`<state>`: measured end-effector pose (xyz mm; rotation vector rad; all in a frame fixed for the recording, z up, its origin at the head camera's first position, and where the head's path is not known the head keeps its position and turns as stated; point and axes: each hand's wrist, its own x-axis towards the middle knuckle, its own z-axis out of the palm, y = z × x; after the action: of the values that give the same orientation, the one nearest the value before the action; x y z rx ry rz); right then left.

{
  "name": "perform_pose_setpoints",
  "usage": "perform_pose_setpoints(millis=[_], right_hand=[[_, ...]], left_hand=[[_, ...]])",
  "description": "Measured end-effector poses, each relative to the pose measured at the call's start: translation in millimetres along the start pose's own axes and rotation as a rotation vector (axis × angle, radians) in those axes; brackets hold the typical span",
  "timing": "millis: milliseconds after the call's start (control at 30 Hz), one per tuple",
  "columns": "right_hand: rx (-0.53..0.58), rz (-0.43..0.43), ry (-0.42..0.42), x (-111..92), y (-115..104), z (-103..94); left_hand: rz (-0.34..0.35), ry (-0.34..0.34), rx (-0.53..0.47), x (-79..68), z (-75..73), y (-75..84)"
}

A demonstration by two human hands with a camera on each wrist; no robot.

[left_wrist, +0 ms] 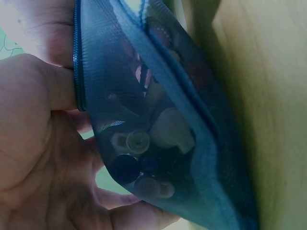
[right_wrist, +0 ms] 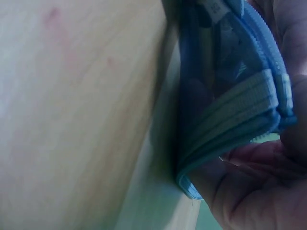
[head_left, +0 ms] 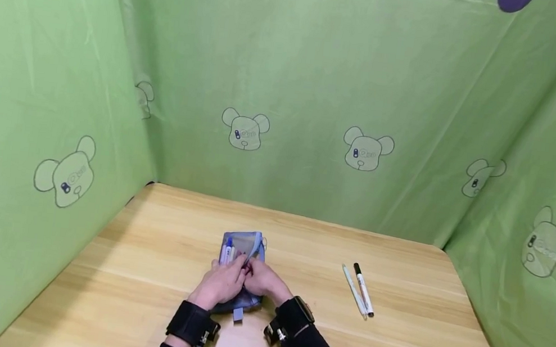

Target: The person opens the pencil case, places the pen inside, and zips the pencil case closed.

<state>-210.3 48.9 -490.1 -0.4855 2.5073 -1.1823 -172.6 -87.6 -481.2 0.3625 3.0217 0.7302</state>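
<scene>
A blue mesh pencil case lies on the table in the head view, several pens showing in its left part. My left hand grips its zipper edge. In the left wrist view, the thumb is on the near side of the mesh and the fingers reach behind, with rounded pen ends showing through. My right hand holds the case's right side. In the right wrist view the zipper is parted, and fingers curl round the case's end. The case hides some fingertips.
To the right, a pale green pen and a white marker with a black cap lie side by side on the wooden table. Green cloth with bear faces walls the back and both sides.
</scene>
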Motion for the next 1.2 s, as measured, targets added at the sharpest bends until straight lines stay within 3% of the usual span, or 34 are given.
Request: perform_pose_setpoints(millis=[233,500,733,967,1200], right_hand=[[-0.070,-0.038,0.005,-1.9,0.5,-0.2],[-0.060,-0.020,0.004,-0.8,1.9,3.3],[-0.022,-0.086,-0.058,-1.3,1.7,3.1],[0.153,-0.014,-0.235,-2.5,0.2,-6.2],[0.484,0.037,-0.455,2.0,11.9,-14.7]], left_hand=[[0.032,-0.024,-0.028,-0.7,2.9,-2.9],[0.027,-0.035,-0.039,-1.0,4.2,-5.0],[0.028,-0.047,-0.050,-1.8,4.1,-5.2],[0.025,-0.039,-0.045,-1.7,0.4,-3.4],[0.020,-0.017,-0.028,0.1,-0.7,-3.3]])
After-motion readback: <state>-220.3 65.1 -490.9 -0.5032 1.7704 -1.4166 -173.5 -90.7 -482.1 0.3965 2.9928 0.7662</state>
